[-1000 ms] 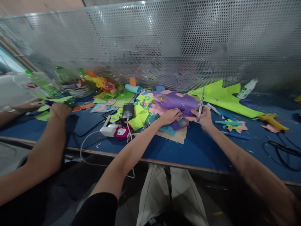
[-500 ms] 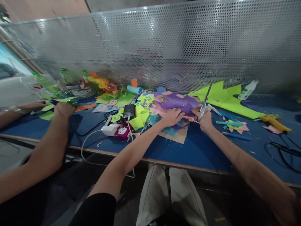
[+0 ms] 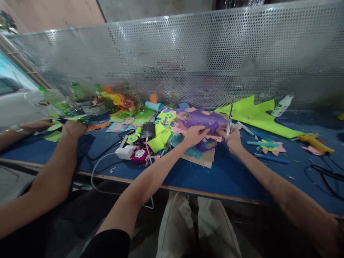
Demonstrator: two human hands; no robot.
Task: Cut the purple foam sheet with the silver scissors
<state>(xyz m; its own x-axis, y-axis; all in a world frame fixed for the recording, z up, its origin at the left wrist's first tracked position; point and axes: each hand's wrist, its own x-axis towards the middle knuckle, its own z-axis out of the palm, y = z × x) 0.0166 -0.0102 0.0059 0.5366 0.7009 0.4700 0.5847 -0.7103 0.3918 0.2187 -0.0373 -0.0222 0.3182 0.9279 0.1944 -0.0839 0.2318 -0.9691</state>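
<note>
My right hand (image 3: 232,138) grips a pair of scissors (image 3: 230,116) with the blades pointing up and away, at the right edge of a purple sheet (image 3: 202,119). My left hand (image 3: 195,134) rests on the near edge of that purple sheet, fingers pinching it. The sheet lies on a heap of pink, yellow and teal paper scraps (image 3: 163,129) on the blue table (image 3: 228,172). A brown card piece (image 3: 203,159) lies under the heap, just in front of my hands.
Another person's arms reach in at the left, a hand (image 3: 73,128) on green paper beside several green-capped bottles (image 3: 55,100). A white charger (image 3: 124,152) with cables, a lime sheet (image 3: 255,113), a white glue bottle (image 3: 281,105), a yellow glue gun (image 3: 314,142), blue pens (image 3: 270,157). A perforated metal screen (image 3: 188,61) backs the table.
The scissors tipped from leaning right to nearly upright, and my right hand closed in toward my left at the purple sheet. The other person's hand stayed put.
</note>
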